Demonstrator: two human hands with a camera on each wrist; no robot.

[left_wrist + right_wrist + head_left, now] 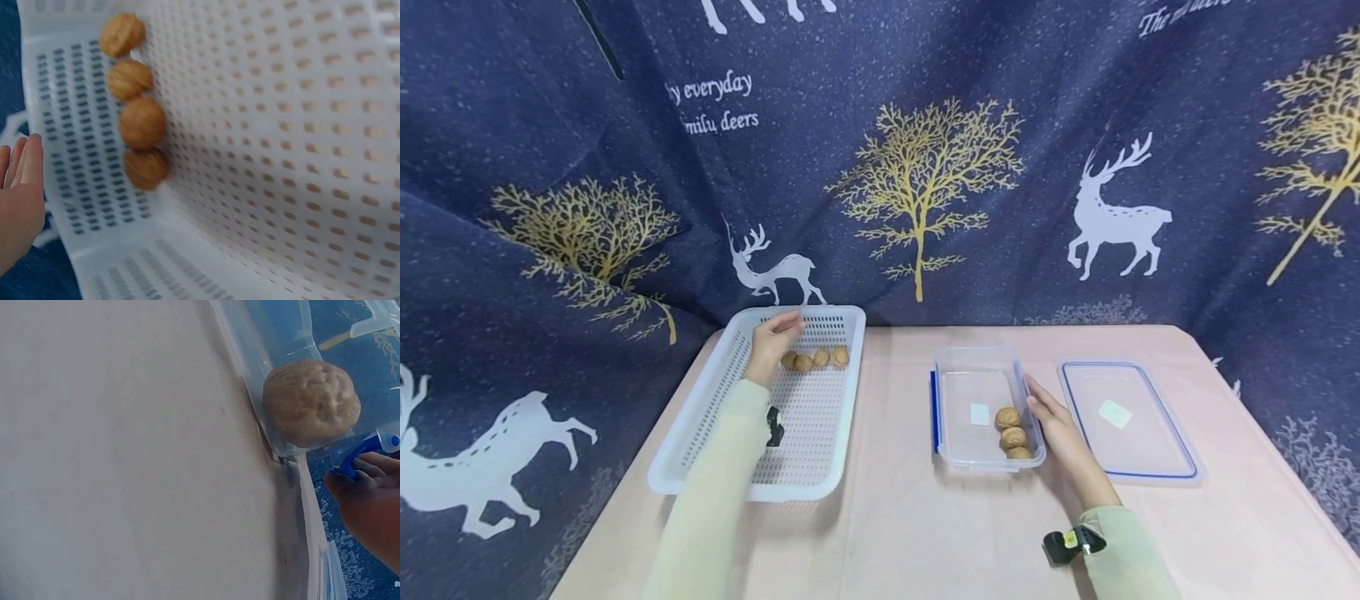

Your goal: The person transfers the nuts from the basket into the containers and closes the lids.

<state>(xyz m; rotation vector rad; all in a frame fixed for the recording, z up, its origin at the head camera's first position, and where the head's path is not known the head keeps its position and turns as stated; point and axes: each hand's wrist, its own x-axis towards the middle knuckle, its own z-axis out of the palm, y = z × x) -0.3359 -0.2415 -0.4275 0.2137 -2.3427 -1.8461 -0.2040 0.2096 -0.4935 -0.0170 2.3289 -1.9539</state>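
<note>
A pink tabletop (895, 517) carries a white perforated basket (700, 433) at its left edge, a clear lid (1150, 450) toward the right edge and a clear container (958, 433) between them. The left hand (771, 342), fingers loosely curled, holding nothing, hovers beside four walnuts (814, 359) rowed at the basket's far end. The right hand (1058, 425) rests flat against the container's right wall, near three walnuts inside (1012, 435).

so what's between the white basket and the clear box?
Only bare pink tabletop between the basket and the box, per the head view.
</note>
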